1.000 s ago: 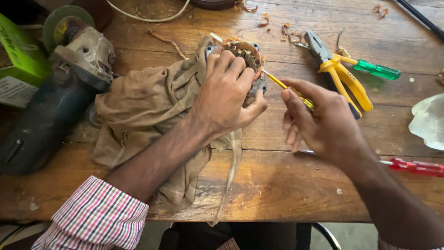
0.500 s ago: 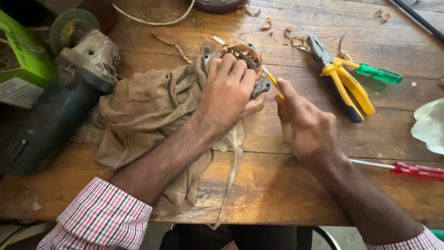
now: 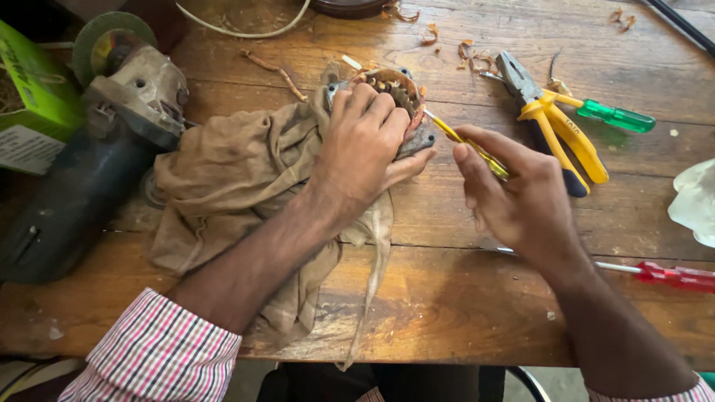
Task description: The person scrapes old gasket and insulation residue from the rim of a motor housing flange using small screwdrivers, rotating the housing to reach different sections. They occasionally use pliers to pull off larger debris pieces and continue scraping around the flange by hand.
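**Two hands at work on a small motor part on a wooden bench**

Looking down, we see our left hand (image 3: 369,145) closed over a round motor part (image 3: 398,93) with copper windings, which sits on a crumpled brown cloth (image 3: 231,179) on the wooden bench (image 3: 447,298). Fingers curl over the part's top and the thumb presses at its lower edge. Just right of the motor part, our right hand (image 3: 521,197) pinches a thin yellow-handled tool (image 3: 465,145), whose tip reaches the part's right edge. The two hands are close but not touching.

Further right of the motor part lie yellow-handled pliers (image 3: 551,126) and a green-handled screwdriver (image 3: 614,115). A red-handled screwdriver (image 3: 670,275) lies below those, partly hidden by our right wrist. Well to the left of the motor part, beyond the cloth, rests an angle grinder (image 3: 97,149) with a green disc, beside a green box (image 3: 30,97). Wood or wire scraps (image 3: 469,52) are scattered above the part.
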Demonstrator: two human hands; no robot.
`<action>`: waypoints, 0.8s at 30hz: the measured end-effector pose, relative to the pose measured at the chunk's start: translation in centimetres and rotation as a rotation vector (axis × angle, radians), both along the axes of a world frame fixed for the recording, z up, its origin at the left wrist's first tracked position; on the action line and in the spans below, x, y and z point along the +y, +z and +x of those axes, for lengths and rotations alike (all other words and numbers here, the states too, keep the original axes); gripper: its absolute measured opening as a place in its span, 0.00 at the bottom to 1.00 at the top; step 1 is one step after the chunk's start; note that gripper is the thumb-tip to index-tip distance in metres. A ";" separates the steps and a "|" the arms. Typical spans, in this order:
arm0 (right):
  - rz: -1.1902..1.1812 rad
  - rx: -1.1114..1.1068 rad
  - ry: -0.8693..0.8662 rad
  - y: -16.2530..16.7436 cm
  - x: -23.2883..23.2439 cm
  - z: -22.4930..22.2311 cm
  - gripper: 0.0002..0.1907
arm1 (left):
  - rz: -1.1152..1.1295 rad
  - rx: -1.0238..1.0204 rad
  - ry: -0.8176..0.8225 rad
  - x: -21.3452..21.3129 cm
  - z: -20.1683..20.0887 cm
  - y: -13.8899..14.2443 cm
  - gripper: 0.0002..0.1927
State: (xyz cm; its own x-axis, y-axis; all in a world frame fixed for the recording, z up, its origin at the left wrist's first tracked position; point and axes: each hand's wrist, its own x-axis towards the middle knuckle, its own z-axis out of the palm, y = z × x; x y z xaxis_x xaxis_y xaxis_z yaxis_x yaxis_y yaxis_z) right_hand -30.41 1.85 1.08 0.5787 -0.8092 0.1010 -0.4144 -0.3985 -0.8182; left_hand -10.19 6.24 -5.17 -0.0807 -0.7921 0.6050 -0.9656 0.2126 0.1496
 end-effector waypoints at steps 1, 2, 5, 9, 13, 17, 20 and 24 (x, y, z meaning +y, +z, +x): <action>-0.024 0.000 0.003 0.0 0.0 -0.1 0.17 | -0.011 -0.002 -0.003 0.0 0.0 0.0 0.27; -0.048 -0.001 0.006 0.0 0.0 -0.2 0.17 | -0.022 -0.006 -0.005 0.0 0.0 0.0 0.27; -0.025 0.015 -0.013 0.0 0.1 -0.4 0.17 | -0.003 0.004 -0.009 0.1 0.1 -0.1 0.25; -0.030 0.027 0.020 0.3 0.2 -0.2 0.17 | -0.008 -0.002 -0.009 -0.1 0.3 -0.1 0.26; -0.098 0.066 -0.010 0.3 0.4 0.1 0.18 | 0.005 0.042 -0.020 -0.3 0.4 -0.3 0.26; -0.123 0.049 -0.062 -1.3 0.4 0.0 0.16 | -0.005 -0.004 -0.007 -0.3 0.4 -0.4 0.24; -0.516 0.064 0.019 -2.8 0.0 -0.4 0.15 | 0.002 0.043 -0.034 -0.3 0.7 -0.3 0.24; -0.750 0.070 0.028 -3.4 -0.9 -0.3 0.14 | -0.040 0.030 -0.041 -0.2 0.7 -0.4 0.24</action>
